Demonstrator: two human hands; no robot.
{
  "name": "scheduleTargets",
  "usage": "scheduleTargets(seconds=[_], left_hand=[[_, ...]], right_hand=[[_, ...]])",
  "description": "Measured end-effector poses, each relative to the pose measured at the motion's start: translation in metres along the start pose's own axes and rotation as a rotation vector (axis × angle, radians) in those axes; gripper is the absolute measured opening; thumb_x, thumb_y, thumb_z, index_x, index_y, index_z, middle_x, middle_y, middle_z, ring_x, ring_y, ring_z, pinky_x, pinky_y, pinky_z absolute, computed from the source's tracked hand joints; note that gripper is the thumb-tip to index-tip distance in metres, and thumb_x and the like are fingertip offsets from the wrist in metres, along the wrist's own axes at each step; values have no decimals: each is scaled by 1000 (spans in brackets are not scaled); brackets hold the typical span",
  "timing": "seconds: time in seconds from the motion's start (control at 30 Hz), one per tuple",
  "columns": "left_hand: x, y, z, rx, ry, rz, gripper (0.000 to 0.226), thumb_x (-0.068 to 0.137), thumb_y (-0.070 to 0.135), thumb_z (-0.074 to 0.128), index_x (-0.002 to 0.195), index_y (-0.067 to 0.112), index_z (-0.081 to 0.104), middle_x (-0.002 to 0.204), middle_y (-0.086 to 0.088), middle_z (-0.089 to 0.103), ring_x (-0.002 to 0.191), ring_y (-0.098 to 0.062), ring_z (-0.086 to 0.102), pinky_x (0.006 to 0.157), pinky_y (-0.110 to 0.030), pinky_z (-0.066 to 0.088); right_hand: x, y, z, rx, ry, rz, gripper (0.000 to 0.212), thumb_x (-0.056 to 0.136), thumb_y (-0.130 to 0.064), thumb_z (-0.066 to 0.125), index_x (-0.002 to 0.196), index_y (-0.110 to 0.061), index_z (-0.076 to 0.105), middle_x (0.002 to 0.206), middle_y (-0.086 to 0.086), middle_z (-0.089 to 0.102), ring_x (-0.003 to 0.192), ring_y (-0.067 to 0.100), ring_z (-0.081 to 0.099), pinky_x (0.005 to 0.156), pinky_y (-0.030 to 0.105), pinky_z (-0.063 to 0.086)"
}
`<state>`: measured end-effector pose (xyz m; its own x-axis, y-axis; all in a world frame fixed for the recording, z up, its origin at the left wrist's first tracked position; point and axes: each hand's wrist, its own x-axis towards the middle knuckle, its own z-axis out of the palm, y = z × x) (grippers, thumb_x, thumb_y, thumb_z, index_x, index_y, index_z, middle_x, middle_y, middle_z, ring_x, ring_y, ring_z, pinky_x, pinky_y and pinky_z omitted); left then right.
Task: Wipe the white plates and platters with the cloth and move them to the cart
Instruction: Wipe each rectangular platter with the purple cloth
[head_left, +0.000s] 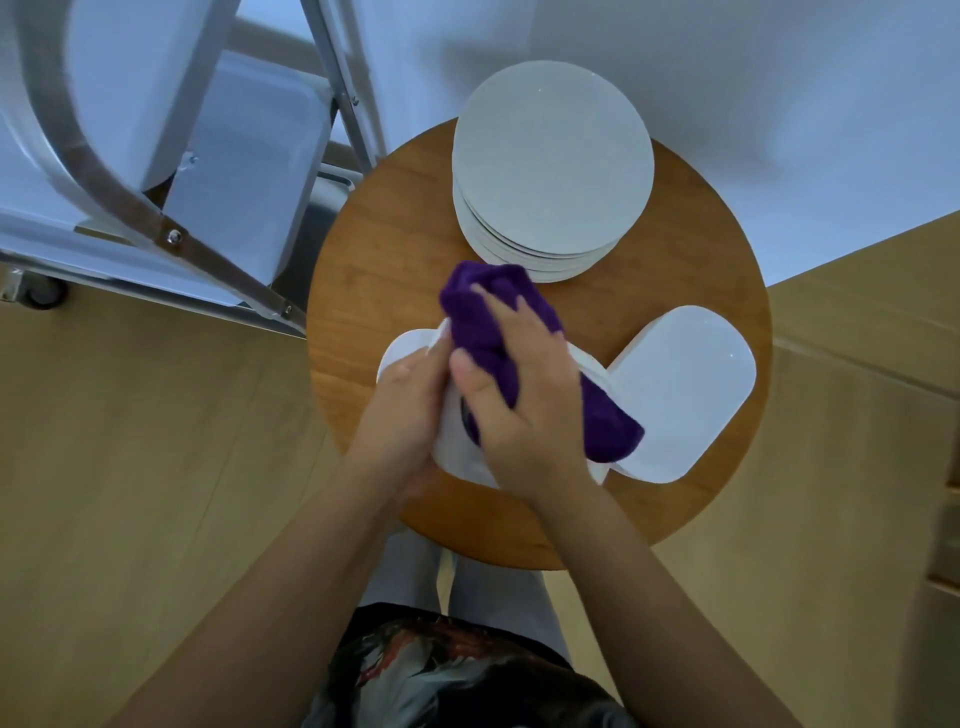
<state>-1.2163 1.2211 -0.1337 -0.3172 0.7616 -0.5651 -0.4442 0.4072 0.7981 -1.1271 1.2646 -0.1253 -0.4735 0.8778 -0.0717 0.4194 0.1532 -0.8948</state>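
Currently a white platter (457, 457) is being wiped above the round wooden counter (374, 249): it is gripped at its near-left edge by the left hand (410, 395), fingers closed on the rim, while the purple cloth (493, 332) is bunched and clamped in the right hand (524, 410) and pressed onto the platter's face. Most of that platter is hidden under both hands and the cloth, so it cannot be told how much of it has been wiped, nor whether it is lifted or resting. Just right of the right hand, an oblong platter stack (691, 389) is seen on the counter, apparently not yet handled. Beyond the hands, a stack of round plates (550, 171) is left standing, several deep. To the left of the left hand, white pieces (249, 171) are visible on the cart (156, 218), so some transfer is judged done. Overall the task is judged partway: one piece is in hand, two stacks are outstanding, and the count already on the cart cannot be read from this view.
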Motion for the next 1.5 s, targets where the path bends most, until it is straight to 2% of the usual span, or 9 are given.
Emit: scheduleTargets(seconds=[0.17, 0.37, 0.47, 0.6, 0.73, 0.9, 1.0, 1.2, 1.5], left_hand=[[0, 3, -7, -301, 183, -80, 29, 98, 28, 39, 82, 16, 59, 58, 7, 67, 60, -9, 65, 48, -17, 52], [4, 12, -15, -390, 78, -171, 60, 90, 53, 38, 127, 9, 55, 121, -17, 64, 112, -32, 62, 93, -46, 50], [7, 16, -31, -250, 0, -71, 60, 85, 50, 38, 128, 12, 55, 121, -13, 65, 111, -27, 62, 89, -40, 53], [4, 22, -45, 66, -51, -82, 41, 73, 55, 50, 90, 25, 73, 87, -3, 74, 76, -17, 71, 57, -24, 55], [5, 18, -32, 229, -69, -97, 42, 74, 56, 48, 81, 23, 73, 76, 1, 73, 67, -11, 68, 56, -20, 53], [0, 19, -14, 87, -228, -136, 38, 77, 43, 53, 84, 13, 74, 82, -14, 71, 73, -20, 68, 62, -25, 56], [-5, 24, -21, 40, -242, -119, 36, 78, 42, 53, 79, 15, 76, 79, -14, 72, 70, -20, 69, 58, -25, 56], [-12, 25, -36, 84, -144, -66, 33, 69, 48, 52, 69, 26, 77, 69, -2, 73, 60, -14, 70, 48, -21, 52], [7, 22, -71, -166, -164, 6, 51, 86, 58, 39, 114, 27, 68, 111, -4, 70, 103, -21, 67, 76, -32, 57]], right_hand=[[-25, 1, 17, 6, -135, -24, 47, 90, -35, 50, 134, -20, 47, 135, 4, 53, 130, 20, 42, 107, 54, 30], [-53, 35, 13, -89, 14, -96, 47, 87, -39, 51, 133, -36, 42, 144, -10, 39, 140, 6, 24, 117, 38, 7], [-52, 56, -10, -6, 97, 206, 40, 88, -35, 54, 123, -50, 43, 141, -14, 38, 136, 11, 32, 112, 35, 27], [-42, 72, -46, 130, 402, 570, 27, 93, -27, 55, 120, -25, 53, 109, -5, 63, 103, 20, 59, 89, 40, 51], [-34, 31, -51, 202, 451, 314, 31, 82, -47, 52, 112, -40, 52, 99, -18, 61, 93, 8, 60, 74, 30, 53], [-21, 1, -15, -234, -12, -31, 56, 84, -52, 45, 136, -43, 26, 146, 4, 37, 135, 24, 30, 107, 49, 29], [-7, 12, -18, -241, -7, -116, 57, 86, -52, 47, 137, -36, 26, 126, 1, 53, 109, 15, 51, 87, 46, 48], [-17, 48, -28, -92, 80, 165, 39, 83, -58, 46, 120, -58, 34, 103, -34, 50, 99, -3, 53, 75, 16, 48], [-61, 69, -64, 826, 287, 872, 34, 75, -40, 62, 103, -22, 70, 101, 4, 71, 92, 23, 68, 69, 35, 55]])
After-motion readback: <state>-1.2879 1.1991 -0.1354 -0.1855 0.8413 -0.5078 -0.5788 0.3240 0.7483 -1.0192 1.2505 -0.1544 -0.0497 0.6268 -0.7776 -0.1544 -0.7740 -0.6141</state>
